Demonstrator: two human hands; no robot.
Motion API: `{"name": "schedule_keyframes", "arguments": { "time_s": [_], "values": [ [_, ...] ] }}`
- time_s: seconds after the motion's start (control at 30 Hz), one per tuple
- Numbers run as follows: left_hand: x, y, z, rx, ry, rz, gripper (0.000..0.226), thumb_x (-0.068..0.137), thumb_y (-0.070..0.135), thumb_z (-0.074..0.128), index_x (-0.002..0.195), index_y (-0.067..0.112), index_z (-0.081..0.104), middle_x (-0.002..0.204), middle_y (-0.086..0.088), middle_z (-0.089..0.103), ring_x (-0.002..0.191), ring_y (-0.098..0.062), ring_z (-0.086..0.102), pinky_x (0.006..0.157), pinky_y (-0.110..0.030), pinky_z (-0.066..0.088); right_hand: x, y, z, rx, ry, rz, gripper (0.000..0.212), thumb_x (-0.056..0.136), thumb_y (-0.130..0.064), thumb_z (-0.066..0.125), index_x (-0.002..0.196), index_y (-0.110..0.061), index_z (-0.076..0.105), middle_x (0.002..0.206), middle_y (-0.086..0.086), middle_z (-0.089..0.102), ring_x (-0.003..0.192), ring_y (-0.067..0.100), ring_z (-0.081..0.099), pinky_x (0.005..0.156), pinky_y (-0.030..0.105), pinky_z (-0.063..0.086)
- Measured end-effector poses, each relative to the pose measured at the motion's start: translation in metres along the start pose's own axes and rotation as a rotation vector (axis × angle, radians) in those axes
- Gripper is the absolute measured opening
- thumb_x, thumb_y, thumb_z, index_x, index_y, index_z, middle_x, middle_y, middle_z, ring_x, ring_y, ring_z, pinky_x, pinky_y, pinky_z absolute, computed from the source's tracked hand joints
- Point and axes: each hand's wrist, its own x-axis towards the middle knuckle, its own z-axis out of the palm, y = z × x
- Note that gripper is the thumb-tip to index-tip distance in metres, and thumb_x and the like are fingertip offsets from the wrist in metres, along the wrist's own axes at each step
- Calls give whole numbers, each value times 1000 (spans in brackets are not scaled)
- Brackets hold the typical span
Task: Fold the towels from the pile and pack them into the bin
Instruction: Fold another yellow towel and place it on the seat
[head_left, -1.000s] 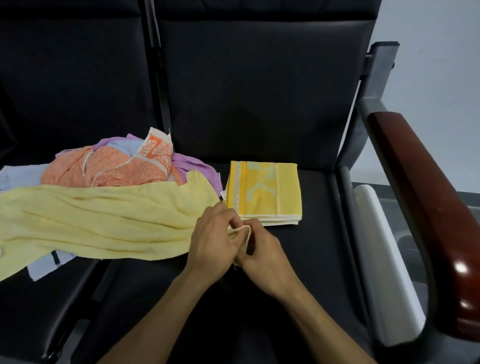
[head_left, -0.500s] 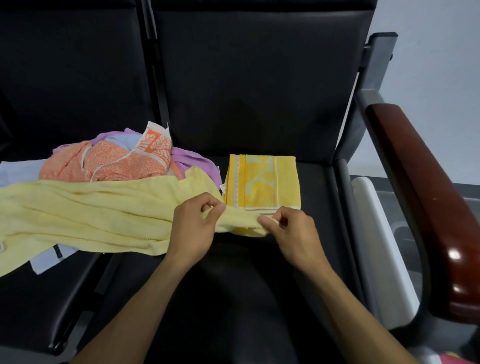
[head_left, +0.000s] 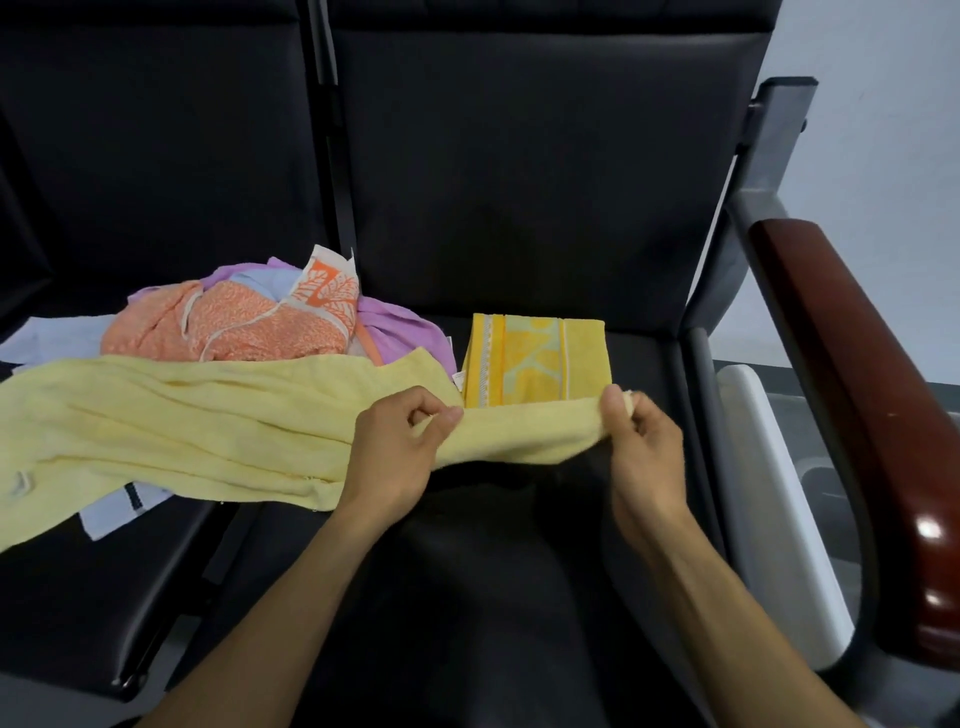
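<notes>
Two seats are carrying everything: the right seat (head_left: 649, 364), where we are working, and the left seat (head_left: 78, 597) holding the pile (head_left: 234, 327). We are stretching the pale yellow towel (head_left: 182, 431), which is spanning both seats, its short edge lying taut over the right seat's middle. Our left hand (head_left: 395, 457) is pinching that edge partway along; our right hand (head_left: 641, 452) is pinching the corner. Keeping this edge straight and level should give a square fold. Free room is lying toward the seat's front edge; the folded yellow towel (head_left: 535, 358) is occupying the back. No bin is clearly showing.
</notes>
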Motion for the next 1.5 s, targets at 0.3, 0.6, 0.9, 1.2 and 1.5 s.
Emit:
{"name": "schedule_keyframes", "arguments": {
  "time_s": [0.3, 0.6, 0.9, 1.2, 1.5],
  "values": [
    [-7, 6, 13, -57, -150, 165, 13, 90, 12, 71, 78, 16, 69, 73, 7, 66, 71, -7, 59, 68, -17, 44, -19, -8, 13, -378, -422, -118, 30, 87, -43, 72, 113, -29, 67, 97, -11, 72, 85, 0, 66, 70, 14, 48],
    [-8, 2, 16, 17, -186, 199, 16, 92, 15, 70, 78, 19, 64, 68, 4, 60, 66, -10, 51, 64, -20, 40, -20, -3, 16, -527, -173, -228, 28, 96, -29, 64, 69, -22, 62, 62, -4, 64, 61, 3, 58, 53, 14, 41],
    [-9, 1, 18, 13, -283, 333, 12, 97, 10, 61, 85, 14, 61, 75, 8, 56, 73, -12, 53, 68, -24, 41, -17, 1, 15, -508, -577, -158, 42, 87, -32, 76, 125, -37, 59, 103, -16, 69, 96, -1, 63, 84, 18, 49],
    [-6, -7, 17, 123, -177, 300, 13, 99, 20, 60, 87, 19, 62, 70, 12, 57, 71, -12, 54, 63, -30, 41, -14, -3, 12, -481, -38, -187, 27, 96, -26, 62, 70, -25, 60, 65, -6, 63, 66, 11, 63, 52, 13, 42],
    [-8, -8, 18, 175, -200, 345, 10, 99, 22, 57, 91, 22, 63, 70, 11, 57, 68, -13, 55, 61, -37, 45, -22, 4, 21, -683, -412, -247, 17, 94, -32, 67, 82, -20, 64, 71, -5, 64, 69, 5, 57, 60, 19, 43]
  ]
}}
